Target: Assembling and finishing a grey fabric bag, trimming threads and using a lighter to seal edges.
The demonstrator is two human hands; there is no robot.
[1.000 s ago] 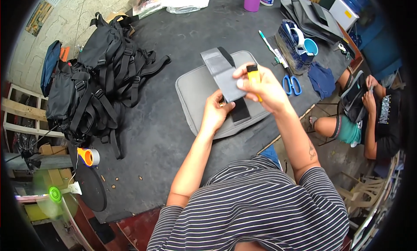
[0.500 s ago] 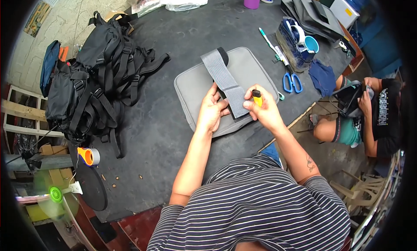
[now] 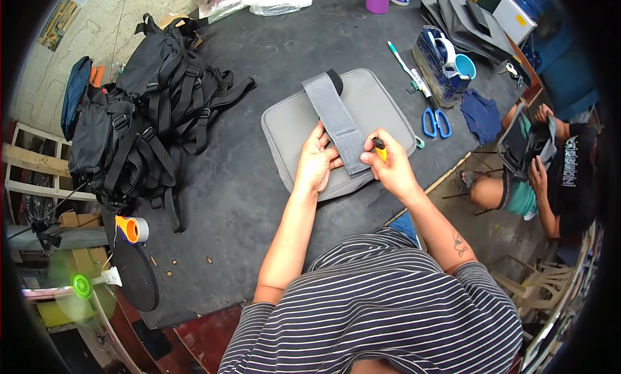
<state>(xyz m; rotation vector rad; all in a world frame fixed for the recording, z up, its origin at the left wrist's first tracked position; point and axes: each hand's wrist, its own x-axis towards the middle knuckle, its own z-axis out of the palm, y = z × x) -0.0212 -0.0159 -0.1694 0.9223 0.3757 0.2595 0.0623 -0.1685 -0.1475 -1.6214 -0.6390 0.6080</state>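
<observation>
Grey strap [image 3: 332, 115] now straighter across grey case [image 3: 284, 131]

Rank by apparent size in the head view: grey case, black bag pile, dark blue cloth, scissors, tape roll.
1. Black bag pile
2. Grey case
3. Dark blue cloth
4. Scissors and tape roll: too alike to rank

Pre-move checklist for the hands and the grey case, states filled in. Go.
1. Grey case lying on the black tabletop: ok.
2. Grey strap laid across the case: ok.
3. Yellow-and-black tool held in the right hand: ok.
4. Tool's lower end safe: cannot tell, hidden by the hand.
5. Left hand clear of the strap: not ok, fingers at its edge.
6. Blue-handled scissors off the case: ok, to its right.
</observation>
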